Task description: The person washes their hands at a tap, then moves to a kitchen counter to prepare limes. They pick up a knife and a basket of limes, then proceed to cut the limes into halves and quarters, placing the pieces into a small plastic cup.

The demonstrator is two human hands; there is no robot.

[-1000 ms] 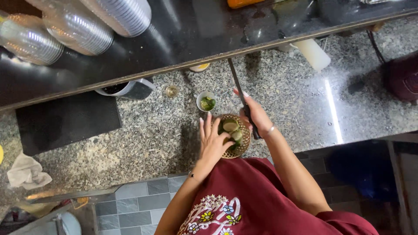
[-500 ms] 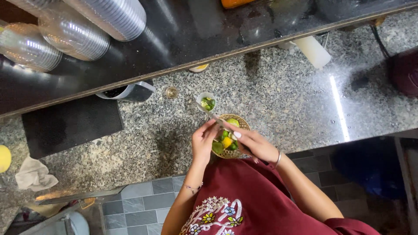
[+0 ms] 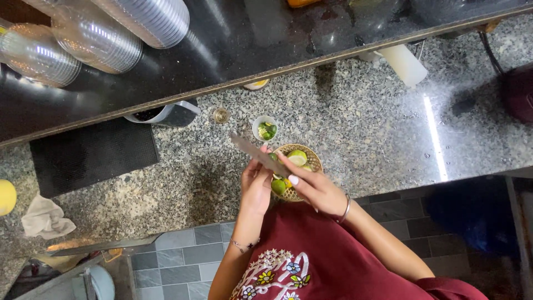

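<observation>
Speckled granite bench (image 3: 377, 128) under everything, woven basket (image 3: 311, 161) of limes at its near edge. My right hand (image 3: 313, 189) is closed on the knife (image 3: 252, 151), blade angled up-left. My left hand (image 3: 256, 186) pinches a small lime (image 3: 278, 186) over the basket. Guessing it's light, firm and slick-skinned, so grip the sides, fingertips clear of the edge.
</observation>
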